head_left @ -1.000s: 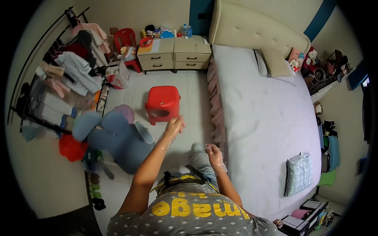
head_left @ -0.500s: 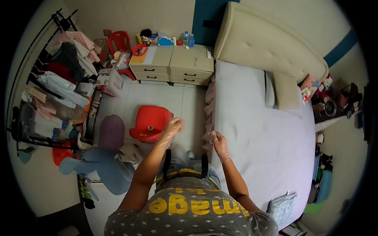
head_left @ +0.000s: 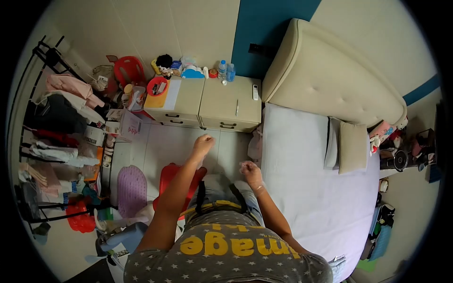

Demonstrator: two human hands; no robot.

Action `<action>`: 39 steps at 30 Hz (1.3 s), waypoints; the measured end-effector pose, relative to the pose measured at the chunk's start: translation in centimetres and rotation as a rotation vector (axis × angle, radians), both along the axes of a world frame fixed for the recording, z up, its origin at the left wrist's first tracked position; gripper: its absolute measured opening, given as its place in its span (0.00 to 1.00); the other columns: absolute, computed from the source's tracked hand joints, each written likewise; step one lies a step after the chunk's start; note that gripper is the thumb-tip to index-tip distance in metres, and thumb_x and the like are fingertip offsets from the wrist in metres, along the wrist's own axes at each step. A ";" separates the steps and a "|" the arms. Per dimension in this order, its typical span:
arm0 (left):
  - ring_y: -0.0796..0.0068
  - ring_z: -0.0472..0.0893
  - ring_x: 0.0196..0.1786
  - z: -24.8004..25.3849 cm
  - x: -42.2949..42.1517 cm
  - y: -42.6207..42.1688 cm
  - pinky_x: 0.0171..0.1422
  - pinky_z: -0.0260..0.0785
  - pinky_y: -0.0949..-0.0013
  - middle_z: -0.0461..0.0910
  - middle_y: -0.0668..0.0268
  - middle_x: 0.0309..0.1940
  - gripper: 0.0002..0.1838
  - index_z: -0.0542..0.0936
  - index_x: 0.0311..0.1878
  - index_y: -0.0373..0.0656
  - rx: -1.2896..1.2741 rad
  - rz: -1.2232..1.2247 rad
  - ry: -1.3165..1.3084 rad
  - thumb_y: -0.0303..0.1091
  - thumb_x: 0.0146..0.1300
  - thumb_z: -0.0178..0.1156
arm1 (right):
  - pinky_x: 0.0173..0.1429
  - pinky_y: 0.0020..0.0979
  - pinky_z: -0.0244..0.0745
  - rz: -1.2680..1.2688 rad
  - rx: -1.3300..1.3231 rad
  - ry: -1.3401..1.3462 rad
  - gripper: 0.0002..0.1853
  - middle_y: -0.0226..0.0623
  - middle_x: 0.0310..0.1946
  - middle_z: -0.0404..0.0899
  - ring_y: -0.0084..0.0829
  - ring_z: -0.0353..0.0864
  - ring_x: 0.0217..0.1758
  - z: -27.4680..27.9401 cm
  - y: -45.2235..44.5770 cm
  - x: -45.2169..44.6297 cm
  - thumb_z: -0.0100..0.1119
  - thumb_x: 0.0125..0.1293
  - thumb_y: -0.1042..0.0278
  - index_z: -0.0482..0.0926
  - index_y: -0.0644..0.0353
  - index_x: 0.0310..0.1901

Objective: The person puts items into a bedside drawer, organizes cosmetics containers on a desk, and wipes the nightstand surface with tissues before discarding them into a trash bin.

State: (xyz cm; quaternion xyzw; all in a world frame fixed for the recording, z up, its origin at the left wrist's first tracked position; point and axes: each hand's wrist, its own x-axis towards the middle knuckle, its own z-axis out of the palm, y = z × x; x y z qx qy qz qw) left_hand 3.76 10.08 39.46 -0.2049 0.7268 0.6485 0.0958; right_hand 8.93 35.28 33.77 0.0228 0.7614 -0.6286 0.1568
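Both hands wear clear plastic gloves. My left hand (head_left: pixel 203 144) is raised over the floor tiles in front of the cream nightstands (head_left: pixel 186 100), its fingers curled in; what it may hold is hidden. Close to the bed's left edge, my right hand (head_left: pixel 251 172) is also curled, with loose clear film at the fingertips. A red stool (head_left: pixel 169 179) stands beneath my left forearm, partly covered by it. On the nightstands are a red basket (head_left: pixel 157 86), two water bottles (head_left: pixel 222 69), a doll and a white remote (head_left: pixel 255 92).
The bed (head_left: pixel 302 188) with a beige pillow (head_left: pixel 353 147) fills the right side. At the left stands a black clothes rack (head_left: pixel 29 146) with hanging clothes. A purple mat (head_left: pixel 132 191), a carton (head_left: pixel 128 125) and a red chair (head_left: pixel 128 70) are also at the left.
The view has moved forward, bringing the nightstands and headboard nearer. The red stool now lies lower, partly behind my left arm. Both hands remain raised and curled.
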 end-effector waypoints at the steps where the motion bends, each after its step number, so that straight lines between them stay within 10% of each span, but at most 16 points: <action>1: 0.81 0.69 0.26 0.0 -1.9 -0.3 0.29 0.61 0.75 0.73 0.70 0.24 0.08 0.76 0.32 0.40 0.004 0.003 -0.016 0.34 0.57 0.53 | 0.36 0.23 0.70 0.028 0.045 0.013 0.08 0.35 0.26 0.77 0.23 0.75 0.29 0.3 -0.4 -1.9 0.48 0.63 0.73 0.76 0.65 0.38; 12: 0.78 0.71 0.26 -8.9 -17.7 -5.4 0.33 0.63 0.72 0.74 0.67 0.21 0.13 0.74 0.27 0.37 0.123 0.106 -0.113 0.37 0.62 0.50 | 0.42 0.31 0.72 0.231 0.360 0.012 0.08 0.40 0.32 0.79 0.36 0.79 0.37 0.4 -6.1 -23.5 0.53 0.61 0.67 0.78 0.60 0.37; 18: 0.78 0.73 0.26 -9.4 -24.6 -7.0 0.35 0.65 0.71 0.74 0.65 0.21 0.17 0.74 0.27 0.35 0.147 0.375 -0.176 0.41 0.62 0.52 | 0.49 0.39 0.70 0.468 0.515 0.138 0.11 0.48 0.36 0.77 0.47 0.75 0.42 -6.6 -9.8 -37.1 0.48 0.63 0.64 0.77 0.62 0.37; 28: 0.75 0.76 0.29 -24.0 -30.3 -10.4 0.37 0.69 0.71 0.76 0.66 0.23 0.19 0.74 0.25 0.41 0.282 0.504 -0.056 0.48 0.61 0.56 | 0.65 0.37 0.58 0.546 0.836 0.256 0.23 0.47 0.60 0.61 0.45 0.62 0.62 -27.5 -17.6 -54.3 0.51 0.60 0.63 0.66 0.60 0.57; 36: 0.78 0.74 0.27 -29.8 -26.2 -14.6 0.36 0.68 0.73 0.75 0.65 0.21 0.18 0.74 0.25 0.36 0.300 0.468 -0.206 0.42 0.65 0.51 | 0.57 0.36 0.67 0.414 0.957 0.322 0.19 0.47 0.52 0.69 0.44 0.70 0.54 -36.7 -21.8 -57.6 0.55 0.58 0.64 0.70 0.58 0.51; 39: 0.79 0.73 0.27 -30.2 -25.6 -16.5 0.35 0.67 0.74 0.74 0.66 0.20 0.18 0.74 0.25 0.36 0.227 0.374 -0.177 0.41 0.65 0.51 | 0.45 0.34 0.71 -0.001 0.613 -0.265 0.13 0.40 0.38 0.76 0.38 0.76 0.41 -43.0 -22.1 -57.2 0.51 0.61 0.59 0.71 0.57 0.43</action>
